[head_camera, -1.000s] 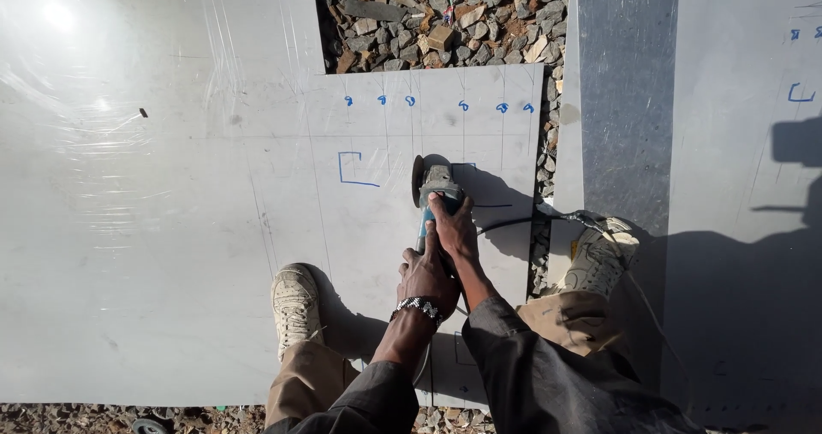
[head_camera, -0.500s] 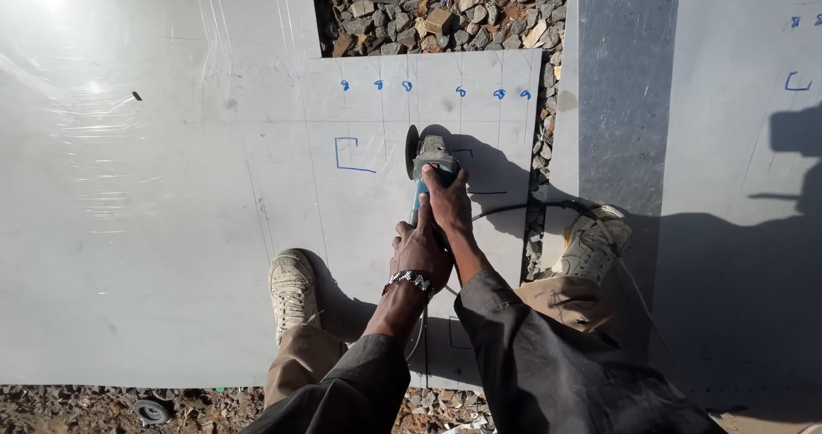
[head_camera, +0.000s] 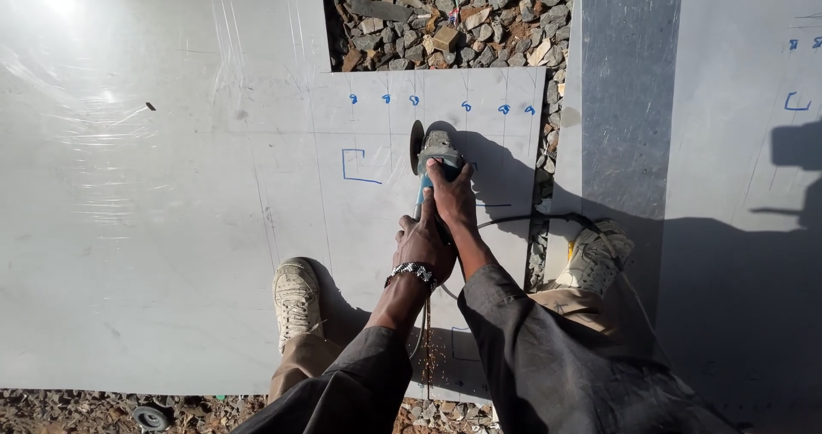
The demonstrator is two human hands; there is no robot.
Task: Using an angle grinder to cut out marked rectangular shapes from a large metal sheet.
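Teal-bodied angle grinder with a grey guard (head_camera: 435, 153), disc edge-down on the wide pale grey metal sheet (head_camera: 171, 228), just right of a blue bracket-shaped mark (head_camera: 358, 167). Right hand (head_camera: 452, 196) wrapped over the grinder's body, fingers closed around it; left hand (head_camera: 423, 244), with a silver wristband, clasped tight on the rear handle. Thin stream of orange sparks (head_camera: 425, 348) below the wrists. Beige shoes (head_camera: 296, 299) planted on the sheet either side. Black cable (head_camera: 531, 220) looping right. Rough gravel (head_camera: 445, 23) beyond the sheet's notch.
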